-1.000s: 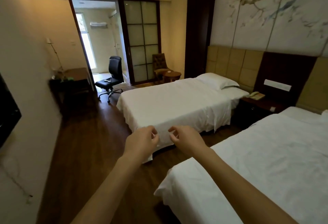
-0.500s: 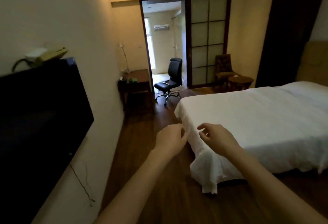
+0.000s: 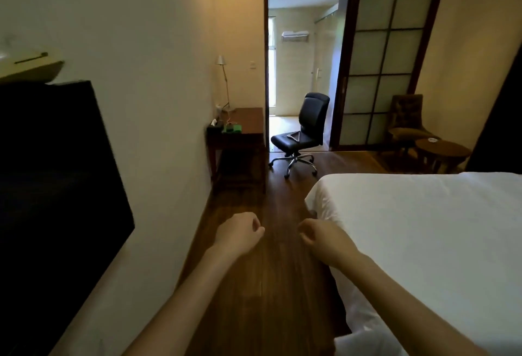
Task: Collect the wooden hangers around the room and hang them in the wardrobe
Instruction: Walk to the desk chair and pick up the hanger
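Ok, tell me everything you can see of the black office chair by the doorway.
The office chair is black and looks leather-like: tall padded back, padded seat, no armrests in view, shiny metal star base on castors. It stands upright on the wooden floor before the open doorway, right of the dark desk, seat turned left. A thin angled object, possibly a hanger, lies on the seat; it is too small to be sure.
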